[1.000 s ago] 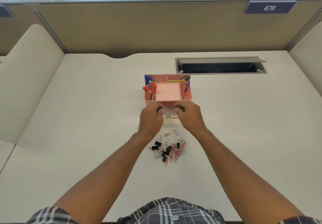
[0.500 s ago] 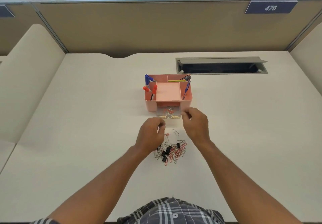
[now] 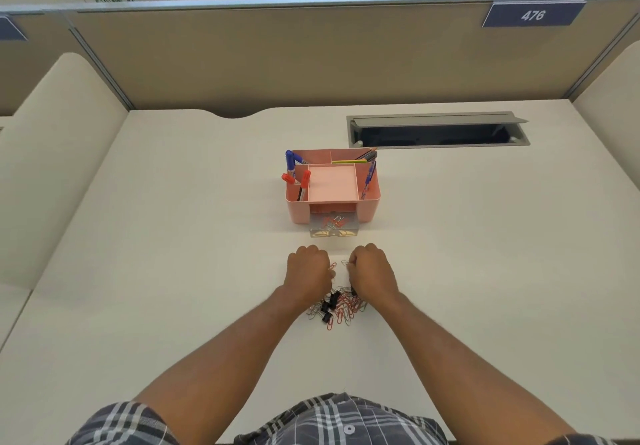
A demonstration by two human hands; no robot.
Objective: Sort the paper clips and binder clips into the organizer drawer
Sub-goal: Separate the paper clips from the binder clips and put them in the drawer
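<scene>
A pile of red and silver paper clips and black binder clips (image 3: pixel 337 306) lies on the desk between my wrists. Beyond it stands the pink organizer (image 3: pixel 370 209), with its clear drawer (image 3: pixel 334 232) pulled out at the front and a few paper clips inside. My left hand (image 3: pixel 308 270) is curled at the pile's far edge, its fingertips pinching a red paper clip (image 3: pixel 332 266). My right hand (image 3: pixel 372 268) is curled beside it, fingertips on a silver paper clip (image 3: pixel 344 263). Both hands hide part of the pile.
The organizer's top compartments hold blue and red markers (image 3: pixel 294 171) and pens (image 3: pixel 369 174). An open grey cable hatch (image 3: pixel 438 131) sits in the desk behind it. A tan partition (image 3: pixel 311 57) closes off the back; curved side panels flank the desk.
Both hands drew back from the drawer front to the far edge of the clip pile and curled onto single paper clips. The drawer stays pulled out.
</scene>
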